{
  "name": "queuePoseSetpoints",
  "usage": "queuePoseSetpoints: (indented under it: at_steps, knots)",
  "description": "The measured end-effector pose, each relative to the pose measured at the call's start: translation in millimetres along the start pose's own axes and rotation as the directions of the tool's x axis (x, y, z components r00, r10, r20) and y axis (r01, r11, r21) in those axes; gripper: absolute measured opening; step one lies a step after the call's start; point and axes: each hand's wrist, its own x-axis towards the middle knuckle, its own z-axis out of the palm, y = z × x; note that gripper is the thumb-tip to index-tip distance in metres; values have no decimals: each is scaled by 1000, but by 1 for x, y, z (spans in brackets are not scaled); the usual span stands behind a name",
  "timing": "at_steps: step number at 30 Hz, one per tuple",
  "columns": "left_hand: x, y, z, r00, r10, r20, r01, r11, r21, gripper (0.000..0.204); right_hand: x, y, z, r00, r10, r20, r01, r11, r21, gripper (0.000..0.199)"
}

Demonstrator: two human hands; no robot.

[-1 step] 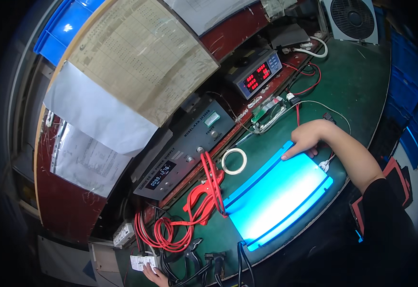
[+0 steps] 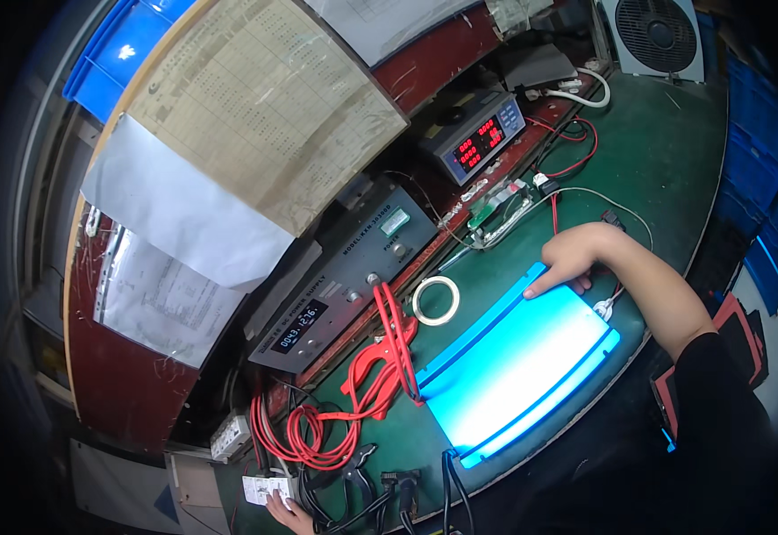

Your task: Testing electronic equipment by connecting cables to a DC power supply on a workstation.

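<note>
electronics workshop | bench meters [image 2: 481, 138] | red test leads [image 2: 353, 406] | circuit board [image 2: 496, 209]

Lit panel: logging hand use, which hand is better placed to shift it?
Right, likely: the right hand rests on the lit panel; the left hand is at a white tag beyond the red cables.

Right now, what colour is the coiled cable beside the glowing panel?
Red; the coiled cable shows best in the head view.

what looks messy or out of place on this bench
The red cables lie in a loose tangled heap left of the lit panel, which the right hand touches. Nothing looks spilled or broken.
</note>
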Motion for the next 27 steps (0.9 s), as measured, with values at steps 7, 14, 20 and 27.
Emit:
queuePoseSetpoints:
  at_steps: [7, 14, 20, 27]
  knots:
    - [2, 5, -3, 1000, -7, 22, 7, 1000, 3, 47, 1, -1, 0, 1000, -9, -13, 9, 1000, -9, 93]
    - [3, 9, -4, 1000, -8, 19, 8, 1000, 11, 47, -1, -1, 0, 999, -6, -42, 6, 1000, -9, 90]
    - [6, 10, -7, 999, 32, 0, -32, 999, 4, 48, 2, -1, 0, 999, -18, -42, 17, 1000, -7, 90]
    - [7, 14, -7, 1000, -4, 23, 4, 1000, -1, 50, 1, 1, 1, 999, -18, -46, 18, 1000, -7, 90]
